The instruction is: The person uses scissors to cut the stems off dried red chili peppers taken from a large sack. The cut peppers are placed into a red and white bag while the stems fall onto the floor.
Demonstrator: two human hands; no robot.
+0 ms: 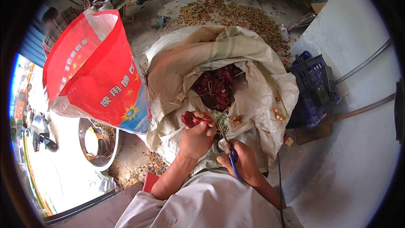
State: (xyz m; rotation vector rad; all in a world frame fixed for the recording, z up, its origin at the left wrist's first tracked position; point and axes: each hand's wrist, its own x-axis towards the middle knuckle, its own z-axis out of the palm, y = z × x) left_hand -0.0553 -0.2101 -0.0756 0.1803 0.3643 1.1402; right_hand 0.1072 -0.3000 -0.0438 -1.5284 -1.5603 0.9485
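Observation:
My left hand point(196, 141) grips a few dark red dried chili peppers point(189, 120) above the near edge of a woven plastic sack point(167, 85). To its right, my right hand point(245, 161) holds scissors with blue handles point(233, 155). Their blades point up and away, close to my left fingers, and whether they are spread cannot be made out. More dried red chili peppers point(216, 90) with pale stems lie inside the sack, whose rim is rolled outward. Small orange-red bits point(278, 114) cling to the sack's right fold.
A tall red printed bag point(104, 79) stands open at the left, near a round bin point(117, 145). A dark blue plastic crate point(311, 91) sits by the right wall. Stems and red scraps point(234, 17) cover the floor beyond. Someone in a plaid top point(65, 20) is at far left.

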